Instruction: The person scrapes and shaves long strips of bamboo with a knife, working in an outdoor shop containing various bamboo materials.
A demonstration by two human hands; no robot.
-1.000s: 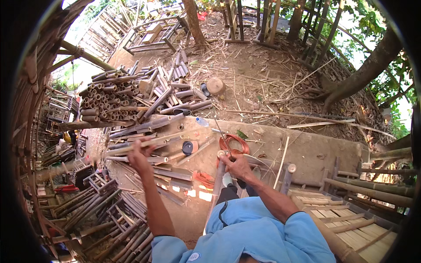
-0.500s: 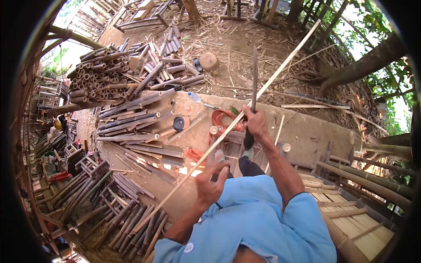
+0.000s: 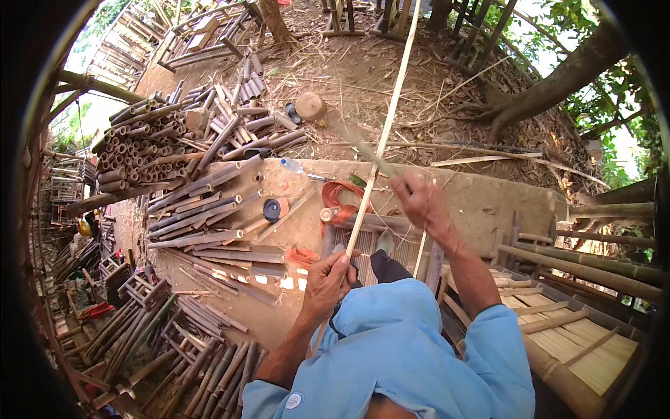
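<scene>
Left hand [image 3: 326,278] clenched round long bamboo strip [image 3: 380,140], right hand [image 3: 419,199] just beside it gripping a blurred blade; a slip could nick the lower fingers.

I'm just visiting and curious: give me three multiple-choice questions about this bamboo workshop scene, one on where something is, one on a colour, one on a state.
1. Where is the coil of cord?
A. On the slab beside the long bamboo strip
B. Hanging in the tree
C. On the stacked bamboo tubes

2. What colour is the person's shirt?
A. Red
B. Light blue
C. Black

3. How is the left hand?
A. Open and empty
B. Closed around the long bamboo strip
C. Out of view

Answers: 1 A, it lies left of the strip; 2 B, both sleeves show it; 3 B, fingers wrap the strip.
</scene>
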